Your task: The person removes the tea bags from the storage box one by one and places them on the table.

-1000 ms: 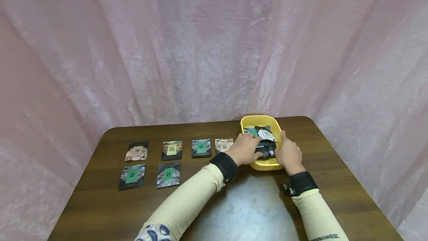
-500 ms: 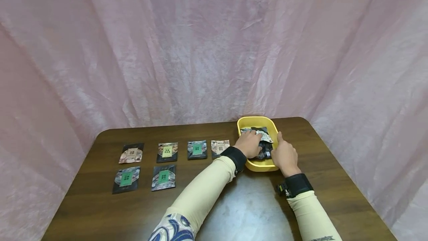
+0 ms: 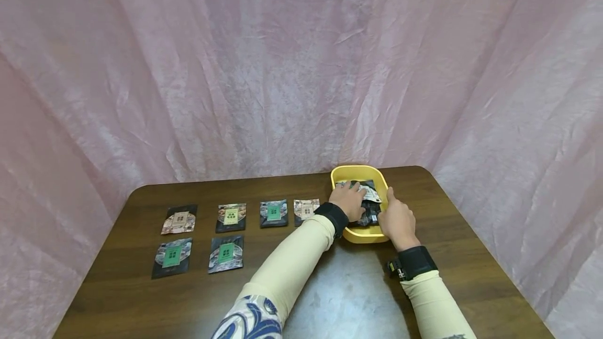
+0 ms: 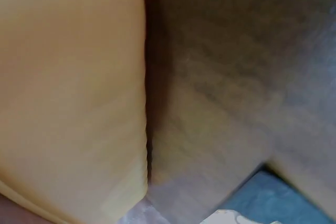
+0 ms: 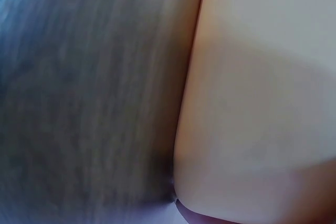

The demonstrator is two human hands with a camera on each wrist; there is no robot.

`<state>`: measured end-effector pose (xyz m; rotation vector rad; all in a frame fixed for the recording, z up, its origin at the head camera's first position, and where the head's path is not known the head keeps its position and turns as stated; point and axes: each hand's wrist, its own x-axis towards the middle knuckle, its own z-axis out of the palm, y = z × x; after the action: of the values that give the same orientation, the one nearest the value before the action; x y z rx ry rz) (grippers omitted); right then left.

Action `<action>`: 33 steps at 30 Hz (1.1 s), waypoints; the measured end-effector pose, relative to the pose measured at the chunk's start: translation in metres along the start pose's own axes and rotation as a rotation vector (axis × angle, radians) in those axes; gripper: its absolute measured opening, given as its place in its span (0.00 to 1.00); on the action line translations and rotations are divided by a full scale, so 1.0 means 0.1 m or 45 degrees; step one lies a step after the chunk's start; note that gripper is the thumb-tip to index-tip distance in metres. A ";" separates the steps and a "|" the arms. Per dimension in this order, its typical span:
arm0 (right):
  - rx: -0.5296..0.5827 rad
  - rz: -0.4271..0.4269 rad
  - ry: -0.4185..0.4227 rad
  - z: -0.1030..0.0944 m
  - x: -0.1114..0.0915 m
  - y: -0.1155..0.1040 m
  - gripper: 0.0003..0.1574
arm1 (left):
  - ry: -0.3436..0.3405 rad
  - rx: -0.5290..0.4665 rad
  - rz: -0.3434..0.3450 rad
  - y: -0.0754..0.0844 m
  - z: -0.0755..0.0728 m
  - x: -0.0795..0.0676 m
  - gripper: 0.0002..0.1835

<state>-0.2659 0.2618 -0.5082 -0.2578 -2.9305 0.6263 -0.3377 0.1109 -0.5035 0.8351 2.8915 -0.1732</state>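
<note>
A yellow plastic basket (image 3: 361,238) stands near the table's back edge, right of centre in the head view. Inside it lie several dark sachets (image 3: 370,212) and one with a pale label (image 3: 369,193). My left hand (image 3: 347,201) reaches over the basket's left side, its fingers spread on the sachets and covering part of them. On the opposite side, my right hand (image 3: 399,222) grips the right rim, thumb pointing up along it. Its other fingers are mostly hidden. Large blurred surfaces fill much of both wrist views, so neither shows the fingertips.
Left of the basket, sachets lie flat in two rows. The back row has a pinkish sachet (image 3: 180,219), a yellow-labelled one (image 3: 231,217), a green-labelled one (image 3: 274,213) and a pale one (image 3: 306,210). Two green-labelled sachets (image 3: 171,257) form the front row. A pink curtain (image 3: 282,67) hangs behind the table.
My left hand has moved farther in over the sachets in the basket, covering more of them. My right hand stays at the rim. The whole head view has shifted slightly.
</note>
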 end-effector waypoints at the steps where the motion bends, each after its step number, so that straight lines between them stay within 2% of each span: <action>1: 0.001 0.000 0.001 0.00 0.00 0.00 0.53 | -0.016 0.008 -0.002 0.00 0.00 0.01 0.36; 7: 0.004 -0.004 -0.003 0.02 -0.02 -0.02 0.53 | -0.028 0.029 0.010 -0.01 -0.01 0.06 0.35; 10: 0.008 -0.006 -0.001 0.02 -0.02 -0.03 0.53 | 0.026 0.026 0.021 -0.01 -0.01 0.04 0.34; 13: 0.013 -0.004 0.004 0.01 -0.02 -0.04 0.52 | 0.123 0.038 0.033 -0.01 0.00 0.01 0.32; 17: 0.021 0.010 0.002 0.01 -0.02 -0.04 0.53 | 0.229 0.057 0.082 -0.02 0.03 0.00 0.25; 22: 0.019 0.015 -0.007 0.01 -0.01 -0.04 0.54 | 0.286 0.025 0.142 -0.04 0.03 -0.02 0.17; 29: 0.005 0.011 -0.013 0.00 0.00 -0.03 0.53 | 0.344 0.005 0.185 -0.04 0.05 -0.02 0.14; 33: 0.005 0.013 -0.009 0.00 -0.01 -0.02 0.52 | 0.415 -0.015 0.222 -0.03 0.06 -0.04 0.13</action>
<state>-0.2651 0.2601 -0.5074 -0.2713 -2.9362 0.6358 -0.3351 0.1050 -0.5089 1.2093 3.0853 -0.0015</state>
